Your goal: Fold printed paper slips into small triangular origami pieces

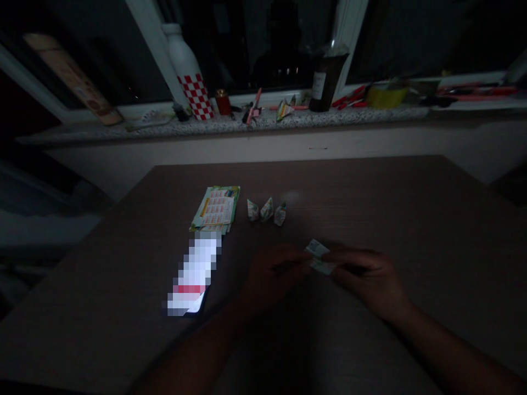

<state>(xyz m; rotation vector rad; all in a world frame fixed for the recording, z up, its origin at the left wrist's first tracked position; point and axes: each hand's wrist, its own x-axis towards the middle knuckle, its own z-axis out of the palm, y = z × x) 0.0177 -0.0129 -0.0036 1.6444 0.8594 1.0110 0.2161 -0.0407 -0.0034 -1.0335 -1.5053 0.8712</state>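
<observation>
1. Left hand [274,274] and right hand [368,280] each pinch the small folded printed paper piece [319,257], near three folded paper cones [266,211] on the dark bench [411,208].
2. Dim light could likely cause a crooked crease.

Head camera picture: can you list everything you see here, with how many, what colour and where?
folded paper piece: one, pale printed, held between both hands
small folded paper shapes: three, pale printed, in a row on the table
printed sheets: small stack, green and orange, left of the shapes
phone: one, screen lit, near the sheets
table: one, brown
bottle: one, white with red checks, on the windowsill
dark bottle: one, on the windowsill
left hand: on the paper piece
right hand: on the paper piece
</observation>
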